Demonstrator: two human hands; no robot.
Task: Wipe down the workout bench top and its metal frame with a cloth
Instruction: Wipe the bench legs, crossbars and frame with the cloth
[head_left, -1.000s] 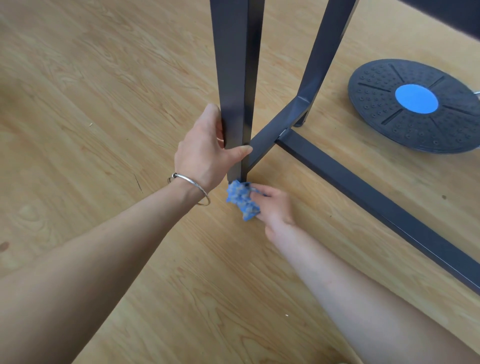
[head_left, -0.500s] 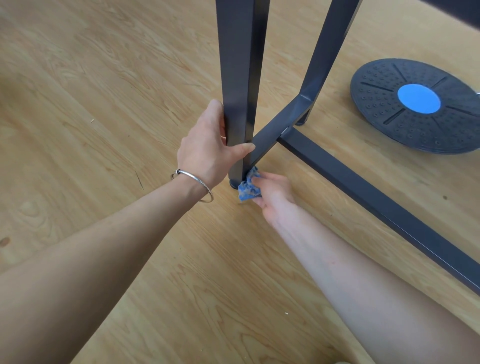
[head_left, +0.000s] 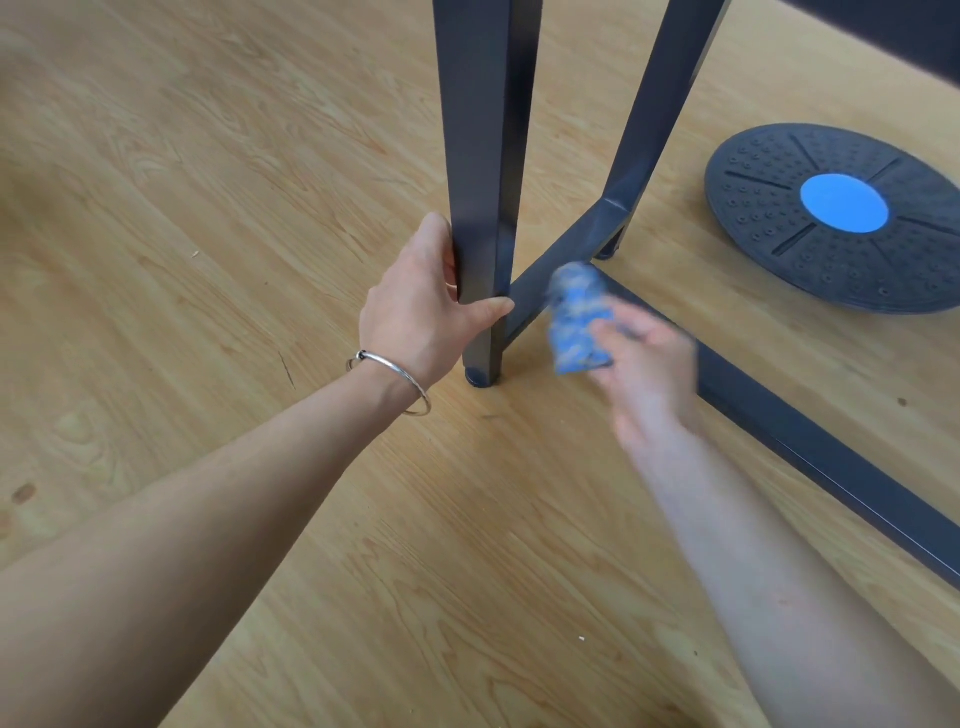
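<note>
1. A dark metal leg (head_left: 480, 156) of the bench frame is gripped near its foot by the left hand (head_left: 421, 306), with the thumb across the front and the fingers curled behind.
2. A silver bracelet (head_left: 400, 379) is worn on that wrist.
3. A crumpled blue cloth (head_left: 576, 322) is held in the curled fingers of the right hand (head_left: 644, 364); both are blurred.
4. The cloth is seen over the low crossbar (head_left: 535, 291), just right of the leg; contact cannot be told.
5. A black balance board (head_left: 779, 249) lies on the wood floor (head_left: 208, 208), far right.
</note>
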